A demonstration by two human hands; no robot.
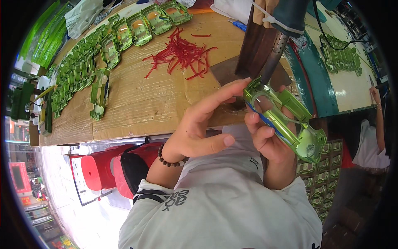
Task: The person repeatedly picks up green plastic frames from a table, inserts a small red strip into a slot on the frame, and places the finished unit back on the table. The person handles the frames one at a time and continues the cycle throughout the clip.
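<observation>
1. Green plastic casing (286, 120), at 3 o'clock, looks light, stiff and glossy; its frame edges seem the surest hold.
2. Left hand (199, 133): fingers (219, 97) extended, open, index tip touching its top.
3. Right hand (269, 139) fingers wrapped around it beneath the heat tool nozzle (273, 58).

Shell in the right hand (269, 137): clear lime green plastic shell (290, 120) with a blue strip along one edge
Row on the table: matching green shells (137, 29), some with orange showing inside
Strips (182, 54): bright red, in a loose pile
Table top (141, 95): tan cardboard
Stools (103, 168): red
Bracelet (170, 162): dark brown beads
Shirt (224, 207): white with black lettering
</observation>
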